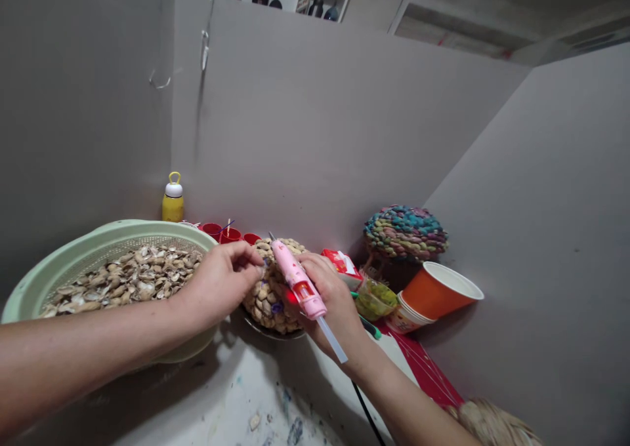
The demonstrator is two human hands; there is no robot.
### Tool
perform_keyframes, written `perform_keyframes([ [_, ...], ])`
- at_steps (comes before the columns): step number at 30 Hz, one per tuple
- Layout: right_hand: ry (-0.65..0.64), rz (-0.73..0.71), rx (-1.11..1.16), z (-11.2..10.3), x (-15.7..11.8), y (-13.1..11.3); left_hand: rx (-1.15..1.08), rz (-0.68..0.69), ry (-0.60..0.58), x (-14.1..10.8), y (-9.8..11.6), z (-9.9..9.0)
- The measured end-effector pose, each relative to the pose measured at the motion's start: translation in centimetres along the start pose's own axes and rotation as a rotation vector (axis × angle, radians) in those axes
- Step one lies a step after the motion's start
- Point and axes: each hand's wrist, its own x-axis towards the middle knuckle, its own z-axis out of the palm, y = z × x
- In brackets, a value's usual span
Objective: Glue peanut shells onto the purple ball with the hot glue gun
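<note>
A pink hot glue gun (294, 272) lies in my right hand (339, 308), its nozzle pointing up and away and a clear glue stick (332, 340) jutting from its back end. Behind it is a rounded form covered in peanut shells (260, 300), with small purple bits among them, resting on a dark-rimmed dish (263, 331). My left hand (224, 275) is at the left side of this form, thumb and fingers pinched together against it. Whatever sits between those fingertips is too small to make out. Part of the form is hidden by both hands and the glue gun.
A green basket (24, 288) of peanut shells (132, 275) stands at left. Behind are a yellow bottle (172, 206) and red cups (230, 235). At right are a colourful shell-covered piece (406, 233), a red box (342, 265) and orange paper cups (440, 294). A black cord (367, 410) crosses the table.
</note>
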Motion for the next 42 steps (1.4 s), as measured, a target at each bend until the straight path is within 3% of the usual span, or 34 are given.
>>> perform_keyframes([
  [3,-0.005,0.008,0.009,0.0,0.0,-0.1,0.105,0.029,0.088,0.3,0.0,-0.2],
  [6,-0.004,0.010,0.019,-0.1,0.0,-0.2,0.223,0.094,0.077,0.6,-0.5,-0.2],
  [16,-0.008,-0.023,0.016,-0.3,0.0,0.0,0.051,0.072,-0.253,2.2,-1.4,-0.5],
  [21,-0.002,0.120,0.049,-1.7,0.1,-0.1,0.057,-0.006,-0.327,2.0,-0.8,-0.6],
  [25,0.090,0.261,0.112,-2.2,0.3,0.9,0.069,-0.028,-0.318,2.3,-1.0,-0.5],
  [32,0.057,0.350,0.225,-1.6,0.1,2.2,0.026,-0.029,-0.312,2.5,-1.0,-0.3],
  [42,0.096,0.260,0.194,-1.6,-0.2,1.9,0.015,-0.011,-0.305,2.2,-1.3,-0.1],
])
